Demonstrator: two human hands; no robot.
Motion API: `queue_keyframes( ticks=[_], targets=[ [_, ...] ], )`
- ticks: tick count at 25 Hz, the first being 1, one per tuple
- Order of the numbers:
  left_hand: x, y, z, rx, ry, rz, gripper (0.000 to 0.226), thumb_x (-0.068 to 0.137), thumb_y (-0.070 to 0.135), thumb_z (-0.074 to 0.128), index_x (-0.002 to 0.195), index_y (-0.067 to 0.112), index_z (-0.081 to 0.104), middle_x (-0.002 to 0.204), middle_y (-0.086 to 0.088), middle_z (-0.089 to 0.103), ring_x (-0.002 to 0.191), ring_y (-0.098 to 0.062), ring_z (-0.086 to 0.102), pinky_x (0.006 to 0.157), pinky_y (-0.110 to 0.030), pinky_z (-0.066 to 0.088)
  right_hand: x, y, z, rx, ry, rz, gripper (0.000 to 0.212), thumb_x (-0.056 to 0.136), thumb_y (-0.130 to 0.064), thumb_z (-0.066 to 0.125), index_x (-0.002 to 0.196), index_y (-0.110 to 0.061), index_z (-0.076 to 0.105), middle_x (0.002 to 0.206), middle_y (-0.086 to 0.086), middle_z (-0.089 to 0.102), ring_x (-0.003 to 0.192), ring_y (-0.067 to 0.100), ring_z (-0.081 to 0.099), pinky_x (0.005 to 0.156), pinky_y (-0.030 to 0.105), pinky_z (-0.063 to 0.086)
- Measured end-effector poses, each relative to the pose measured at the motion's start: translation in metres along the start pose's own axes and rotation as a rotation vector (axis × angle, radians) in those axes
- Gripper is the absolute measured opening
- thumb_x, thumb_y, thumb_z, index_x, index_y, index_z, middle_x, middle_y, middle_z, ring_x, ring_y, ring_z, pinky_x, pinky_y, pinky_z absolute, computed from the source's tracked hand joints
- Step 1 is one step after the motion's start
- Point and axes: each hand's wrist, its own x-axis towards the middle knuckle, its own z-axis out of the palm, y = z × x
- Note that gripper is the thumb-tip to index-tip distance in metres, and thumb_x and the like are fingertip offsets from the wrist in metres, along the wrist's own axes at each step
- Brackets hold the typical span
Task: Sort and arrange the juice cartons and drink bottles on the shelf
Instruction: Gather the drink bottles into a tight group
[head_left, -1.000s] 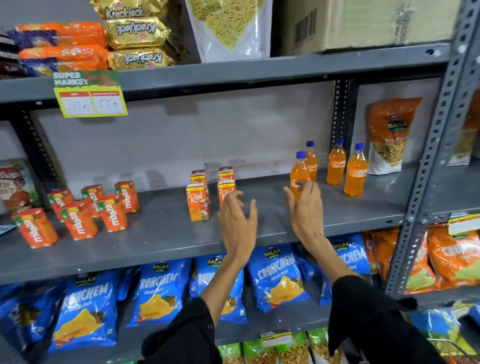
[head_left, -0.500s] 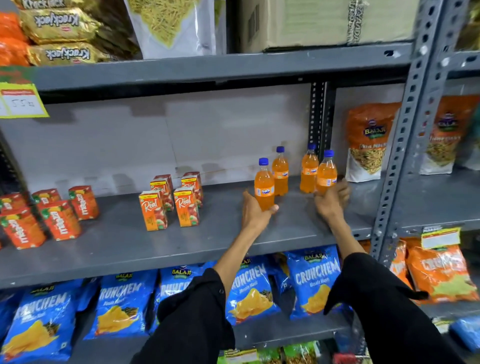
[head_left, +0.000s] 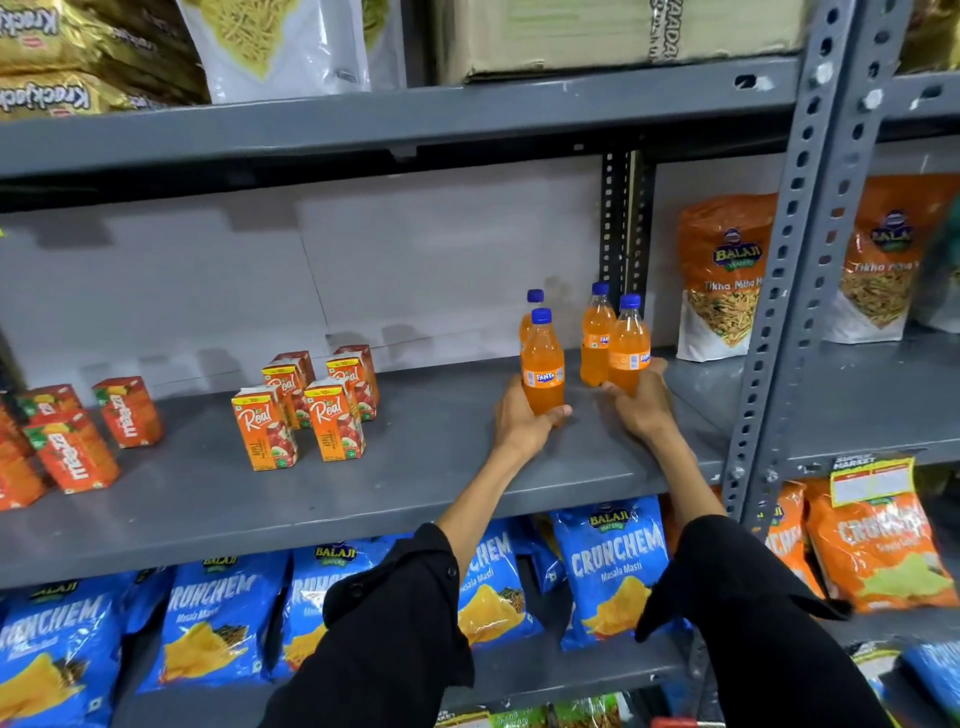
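Note:
Several orange Fanta bottles with blue caps stand on the grey middle shelf (head_left: 426, 467) near its right upright. My left hand (head_left: 519, 423) is wrapped around the base of the front left bottle (head_left: 543, 366). My right hand (head_left: 641, 402) grips the base of the front right bottle (head_left: 629, 345). Two more bottles, one (head_left: 596, 338) between them and one (head_left: 531, 312) behind the left one, stand untouched. To the left, several orange Real juice cartons (head_left: 311, 405) stand in two rows. Further left are red Maaza cartons (head_left: 78, 441).
A perforated grey upright (head_left: 779, 312) bounds the shelf at the right. Orange Balaji snack bags (head_left: 724, 275) stand beyond it. Blue Crunchem bags (head_left: 608, 566) fill the shelf below. The upper shelf carries Krackjack packs (head_left: 47, 93) and a cardboard box (head_left: 623, 31).
Both hands went from open in front of the cartons to the bottles on the right and closed on the two front ones. The view swung right with them.

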Motion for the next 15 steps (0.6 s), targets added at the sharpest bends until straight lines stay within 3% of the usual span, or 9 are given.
queue_keyframes(
  ticks=[15],
  targets=[
    [0.001,0.0058,0.013,0.054,0.009,0.003,0.075,0.077,0.032,0.087,0.141,0.016,0.048,0.138,-0.009,0.061,0.125,-0.029,0.059,0.103,-0.043,0.05,-0.0045,0.0047,-0.011,0.018,-0.063,0.004,0.063,0.089,-0.019,0.071,0.135,-0.005,0.031,0.137,0.016,0.054,0.129,0.034,0.051,0.099,0.038,0.04]
  ],
)
